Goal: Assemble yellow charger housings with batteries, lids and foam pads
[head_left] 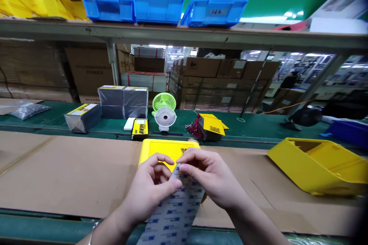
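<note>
A pale sheet printed with blue 3M marks [172, 218] hangs below both hands, its narrow top corner raised between them. My right hand [205, 172] pinches that corner between thumb and forefinger. My left hand [156, 183] is curled at the sheet's left edge, thumb lying against it, fingertips close to the other hand's. Behind the hands, a yellow panel or box with a small black code [161, 149] lies on the cardboard-covered bench; its lower part is hidden by the hands and sheet.
A yellow bin [319, 164] sits at the right. Beyond the cardboard [71, 176] are wrapped boxes [110, 101], a white fan [165, 118], a green fan [163, 101] and yellow cards [212, 123]. Blue bins [159, 6] line the shelf above.
</note>
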`<move>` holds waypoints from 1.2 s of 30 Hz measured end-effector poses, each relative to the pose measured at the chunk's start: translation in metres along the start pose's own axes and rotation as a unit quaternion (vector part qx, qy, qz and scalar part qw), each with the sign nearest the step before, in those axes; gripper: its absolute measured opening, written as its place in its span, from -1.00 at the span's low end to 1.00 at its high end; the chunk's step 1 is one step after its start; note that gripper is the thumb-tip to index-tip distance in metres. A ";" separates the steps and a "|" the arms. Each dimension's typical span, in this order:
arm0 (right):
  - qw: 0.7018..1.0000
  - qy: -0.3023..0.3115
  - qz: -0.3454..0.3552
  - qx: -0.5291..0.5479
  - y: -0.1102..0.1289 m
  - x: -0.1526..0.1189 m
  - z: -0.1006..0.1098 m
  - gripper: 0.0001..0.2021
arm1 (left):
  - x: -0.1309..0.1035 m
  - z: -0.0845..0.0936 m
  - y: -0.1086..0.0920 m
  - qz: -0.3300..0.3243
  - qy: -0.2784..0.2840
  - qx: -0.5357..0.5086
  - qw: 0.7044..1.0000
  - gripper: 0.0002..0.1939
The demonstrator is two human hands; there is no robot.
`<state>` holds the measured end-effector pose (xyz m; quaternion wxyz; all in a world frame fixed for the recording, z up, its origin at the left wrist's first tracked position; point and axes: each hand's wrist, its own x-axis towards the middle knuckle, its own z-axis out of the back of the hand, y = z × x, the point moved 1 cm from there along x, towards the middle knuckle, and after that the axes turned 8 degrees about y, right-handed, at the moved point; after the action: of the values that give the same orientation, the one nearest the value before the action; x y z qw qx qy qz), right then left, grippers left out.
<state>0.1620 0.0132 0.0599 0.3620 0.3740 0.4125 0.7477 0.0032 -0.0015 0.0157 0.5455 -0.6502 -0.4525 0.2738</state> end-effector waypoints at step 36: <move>0.937 -0.148 0.173 -0.266 0.011 -0.016 -0.016 -0.90 | -0.012 -0.030 0.006 0.083 0.054 -0.246 0.964 -0.40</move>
<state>0.1530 -0.0100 0.0594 0.3705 0.4360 0.0696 0.8172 0.0251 -0.0254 0.0164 0.3681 -0.8134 -0.4199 0.1630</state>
